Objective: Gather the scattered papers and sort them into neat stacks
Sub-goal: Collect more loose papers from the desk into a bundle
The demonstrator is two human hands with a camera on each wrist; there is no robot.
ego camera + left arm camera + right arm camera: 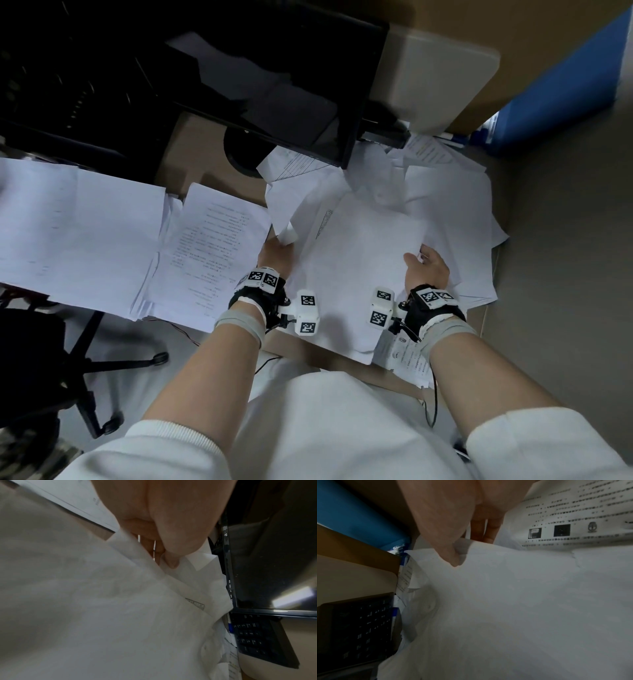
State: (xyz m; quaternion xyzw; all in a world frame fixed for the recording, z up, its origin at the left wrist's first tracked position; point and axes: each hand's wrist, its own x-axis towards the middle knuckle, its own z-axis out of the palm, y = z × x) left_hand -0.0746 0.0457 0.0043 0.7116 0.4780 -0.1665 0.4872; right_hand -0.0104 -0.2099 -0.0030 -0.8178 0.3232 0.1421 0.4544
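A loose heap of white papers covers the right part of the desk. On top lies a bundle of blank sheets held at both sides. My left hand pinches its left edge, thumb on top of the paper. My right hand grips the right edge, thumb over the sheets and fingers beneath. To the left sit two flatter stacks: a printed-text stack and a mostly blank stack.
A black monitor leans over the back of the desk, its lower corner above the heap. A dark keyboard lies behind the papers. A cardboard box and blue bin stand at right. An office chair base is lower left.
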